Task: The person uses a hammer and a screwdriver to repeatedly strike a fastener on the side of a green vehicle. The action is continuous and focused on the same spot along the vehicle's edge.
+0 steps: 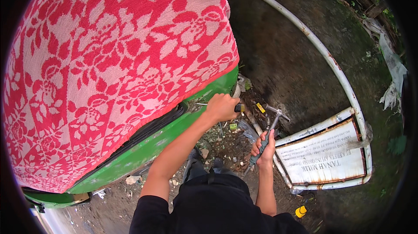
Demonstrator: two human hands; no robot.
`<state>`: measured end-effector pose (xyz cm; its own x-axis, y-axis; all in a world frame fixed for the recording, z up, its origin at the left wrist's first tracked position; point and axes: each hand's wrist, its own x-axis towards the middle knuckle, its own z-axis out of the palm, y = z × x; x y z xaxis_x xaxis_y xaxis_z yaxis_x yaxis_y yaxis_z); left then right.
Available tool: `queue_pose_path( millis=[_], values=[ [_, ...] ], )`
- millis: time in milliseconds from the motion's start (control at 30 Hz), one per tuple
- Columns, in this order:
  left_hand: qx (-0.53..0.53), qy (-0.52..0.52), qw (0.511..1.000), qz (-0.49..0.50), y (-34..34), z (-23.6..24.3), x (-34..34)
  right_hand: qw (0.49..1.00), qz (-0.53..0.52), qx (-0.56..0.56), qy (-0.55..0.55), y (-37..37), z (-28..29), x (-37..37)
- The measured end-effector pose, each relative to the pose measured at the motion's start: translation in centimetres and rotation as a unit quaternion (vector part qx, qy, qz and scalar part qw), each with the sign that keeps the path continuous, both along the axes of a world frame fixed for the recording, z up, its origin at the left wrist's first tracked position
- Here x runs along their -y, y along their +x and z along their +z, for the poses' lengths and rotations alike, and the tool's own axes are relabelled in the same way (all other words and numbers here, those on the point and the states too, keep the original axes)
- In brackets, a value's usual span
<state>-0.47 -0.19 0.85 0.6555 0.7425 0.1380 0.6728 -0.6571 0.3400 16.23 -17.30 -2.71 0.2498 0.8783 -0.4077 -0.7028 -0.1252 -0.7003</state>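
My left hand (223, 106) is closed around a screwdriver. Its black and yellow handle (239, 108) pokes out on the right side of the fist, and its thin metal shaft (201, 103) points left at the corner of a green painted body panel (220, 86). Lower and to the right, my right hand (264, 149) grips a tool with a grey handle (264, 143); a metal shaft rises from it to a T-shaped metal head (278, 113). Its exact kind cannot be made out. The two hands are apart.
A red and pink floral cloth (130, 55) covers most of the green body. On the right a white sign (322, 153) in a rusty frame lies on the ground, joined to a long curved white pipe (320, 44). Litter and a yellow object (301, 211) lie on the dirt.
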Motion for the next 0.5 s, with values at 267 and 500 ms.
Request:
queue_pose_path(
  millis=[267, 500],
  values=[
    [-0.002, 0.003, 1.000, -0.020, 0.4, 0.1, 0.0, 1.000, 0.010, -0.019, 0.003, -0.7, -0.2, 0.1],
    [0.032, 0.022, 0.999, -0.020, 0.2, -0.8, -0.2, 0.999, 0.030, -0.023, 0.021, -1.0, 0.0, 0.8]
  ],
)
